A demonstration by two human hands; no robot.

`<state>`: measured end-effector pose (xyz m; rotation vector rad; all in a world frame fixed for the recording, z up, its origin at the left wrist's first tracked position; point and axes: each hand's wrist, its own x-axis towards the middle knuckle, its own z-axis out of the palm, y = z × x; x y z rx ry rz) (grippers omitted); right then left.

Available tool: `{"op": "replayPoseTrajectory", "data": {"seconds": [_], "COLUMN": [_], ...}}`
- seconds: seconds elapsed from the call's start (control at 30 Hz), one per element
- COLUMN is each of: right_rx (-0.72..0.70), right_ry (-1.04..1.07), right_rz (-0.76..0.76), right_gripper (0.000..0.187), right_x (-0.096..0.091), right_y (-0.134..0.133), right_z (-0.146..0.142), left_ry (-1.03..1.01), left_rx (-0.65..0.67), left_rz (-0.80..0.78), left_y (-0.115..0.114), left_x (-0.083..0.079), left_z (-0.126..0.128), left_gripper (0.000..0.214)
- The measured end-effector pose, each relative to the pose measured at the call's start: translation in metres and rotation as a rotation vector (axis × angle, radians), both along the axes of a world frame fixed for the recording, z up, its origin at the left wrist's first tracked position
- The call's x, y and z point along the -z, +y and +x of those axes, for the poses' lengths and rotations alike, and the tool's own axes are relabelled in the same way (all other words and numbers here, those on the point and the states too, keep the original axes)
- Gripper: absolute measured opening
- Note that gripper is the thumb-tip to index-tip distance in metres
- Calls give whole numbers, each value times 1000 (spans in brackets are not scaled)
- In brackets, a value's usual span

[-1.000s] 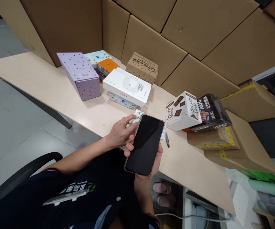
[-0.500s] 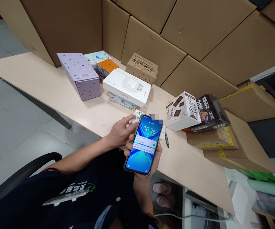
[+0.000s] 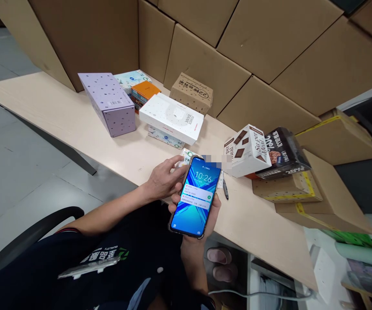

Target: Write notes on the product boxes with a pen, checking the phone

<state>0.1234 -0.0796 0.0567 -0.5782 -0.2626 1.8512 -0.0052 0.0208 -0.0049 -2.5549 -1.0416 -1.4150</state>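
A phone (image 3: 195, 197) with a lit blue lock screen reading 10:26 is held over the table's near edge. My right hand (image 3: 212, 214) cups it from beneath, fingers wrapped round its sides. My left hand (image 3: 164, 179) rests against the phone's left edge, fingers curled and touching its side near the top. Under the phone's top end lies a small white packet (image 3: 186, 155) on the light wooden table (image 3: 60, 116).
Product boxes stand on the table: a purple one (image 3: 108, 101), a white power-bank box (image 3: 172, 117), an orange one (image 3: 144, 92), a white Super Meal box (image 3: 246, 150) and a dark one (image 3: 284, 151). A pen (image 3: 225, 189) lies by the phone. Big cartons (image 3: 205, 56) wall the back.
The phone's screen was black one second ago and is now lit. Both hands have stayed in place.
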Motion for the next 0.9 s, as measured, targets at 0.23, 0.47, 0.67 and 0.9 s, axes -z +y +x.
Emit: {"op": "replayPoseTrajectory", "data": {"seconds": [0.23, 0.47, 0.67, 0.9], "right_rx": [421, 857, 711, 326], "right_ry": [-361, -1151, -2297, -2468], "right_rz": [-67, -120, -338, -549], "right_gripper": [61, 64, 74, 82], "right_x": [-17, -5, 19, 40], "right_y": [-28, -72, -92, -100], "right_z": [37, 118, 172, 199], "left_ry": [0, -2, -2, 0], "left_rx": [-8, 7, 10, 3], "left_rz": [93, 109, 107, 97], "left_y": [-2, -1, -1, -1], "left_x": [-13, -14, -12, -12], "left_z": [2, 2, 2, 2], "left_gripper": [26, 26, 27, 27]}}
